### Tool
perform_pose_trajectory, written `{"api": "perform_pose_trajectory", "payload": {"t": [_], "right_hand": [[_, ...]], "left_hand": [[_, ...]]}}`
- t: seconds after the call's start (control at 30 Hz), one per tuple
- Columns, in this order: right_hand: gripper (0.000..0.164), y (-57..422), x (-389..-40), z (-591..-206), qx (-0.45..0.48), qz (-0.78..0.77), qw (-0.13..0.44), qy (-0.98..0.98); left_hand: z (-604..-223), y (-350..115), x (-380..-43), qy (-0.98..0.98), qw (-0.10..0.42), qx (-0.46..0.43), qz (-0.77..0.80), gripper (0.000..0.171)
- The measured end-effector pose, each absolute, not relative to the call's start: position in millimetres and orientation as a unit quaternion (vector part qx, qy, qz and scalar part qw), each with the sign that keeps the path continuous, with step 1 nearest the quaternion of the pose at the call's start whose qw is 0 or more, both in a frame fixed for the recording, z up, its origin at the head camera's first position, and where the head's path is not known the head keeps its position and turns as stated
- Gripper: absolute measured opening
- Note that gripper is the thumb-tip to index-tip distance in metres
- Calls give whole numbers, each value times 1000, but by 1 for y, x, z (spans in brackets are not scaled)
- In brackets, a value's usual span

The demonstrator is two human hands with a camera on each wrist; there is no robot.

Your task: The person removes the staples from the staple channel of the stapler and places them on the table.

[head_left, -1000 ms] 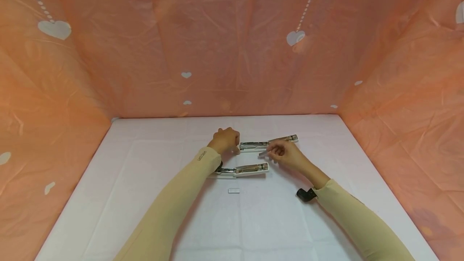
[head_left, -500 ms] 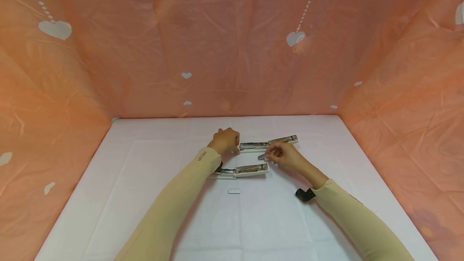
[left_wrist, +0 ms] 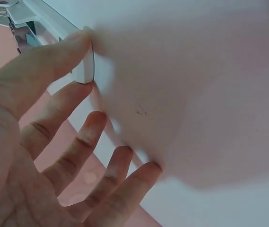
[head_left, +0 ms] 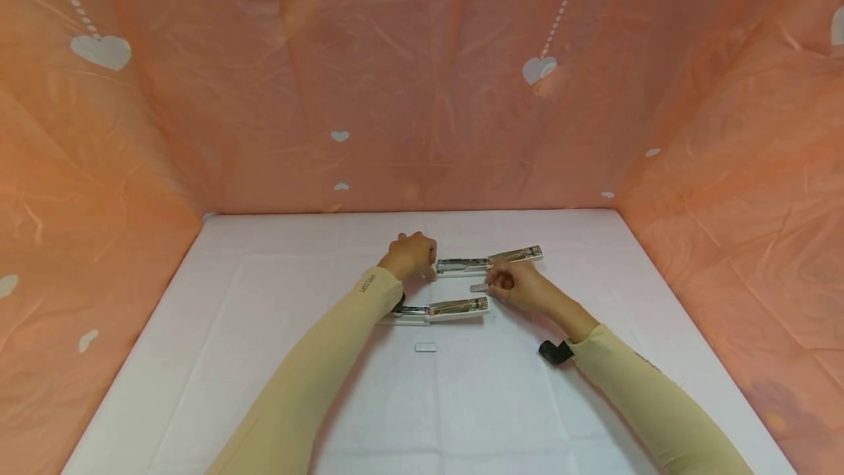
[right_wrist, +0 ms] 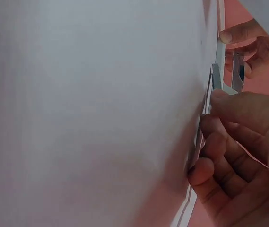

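Observation:
Two opened white staplers lie on the table, each with its top arm swung back to the right. At the far stapler [head_left: 461, 265], my left hand [head_left: 410, 255] pinches the white left end [left_wrist: 84, 71] between thumb and index finger; the other fingers are spread. Just in front of that stapler, my right hand [head_left: 521, 286] holds a short grey strip of staples [head_left: 478, 288] between thumb and fingers. The strip points left, and its free end [right_wrist: 216, 74] sticks out past the thumb in the right wrist view. The near stapler [head_left: 456, 308] is partly hidden by my left forearm.
Another strip of staples [head_left: 426, 347] lies on the white tablecloth [head_left: 501, 402], in front of the near stapler. An orange curtain [head_left: 422, 108] with white hearts encloses the table at the back and sides. A black wrist camera [head_left: 555, 352] hangs under my right wrist.
My right hand has shifted slightly toward me, and the strip of staples in it has turned from slanted to nearly level. The left hand and both staplers stay in place.

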State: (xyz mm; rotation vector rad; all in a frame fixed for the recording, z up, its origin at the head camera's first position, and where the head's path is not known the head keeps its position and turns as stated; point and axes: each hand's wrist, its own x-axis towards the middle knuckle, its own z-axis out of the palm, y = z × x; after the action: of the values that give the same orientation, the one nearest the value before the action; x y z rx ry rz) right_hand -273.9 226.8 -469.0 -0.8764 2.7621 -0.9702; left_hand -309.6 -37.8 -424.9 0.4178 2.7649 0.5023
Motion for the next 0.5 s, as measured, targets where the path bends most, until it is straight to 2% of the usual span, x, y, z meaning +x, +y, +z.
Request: {"api": "perform_pose_trajectory", "payload": {"t": [0.2,0.33,0.5], "right_hand": [[14,224,-274,-472,-290,-313,47,903],[15,223,-271,-474,-289,-315,67,901],[16,228,-264,-471,-280,-317,58,905]], "left_hand": [[-427,-43,-310,962,157,147,165,26],[-431,-54,-309,953,180,155,189,29],[-432,-75,-309,927,216,178,249,36]]}}
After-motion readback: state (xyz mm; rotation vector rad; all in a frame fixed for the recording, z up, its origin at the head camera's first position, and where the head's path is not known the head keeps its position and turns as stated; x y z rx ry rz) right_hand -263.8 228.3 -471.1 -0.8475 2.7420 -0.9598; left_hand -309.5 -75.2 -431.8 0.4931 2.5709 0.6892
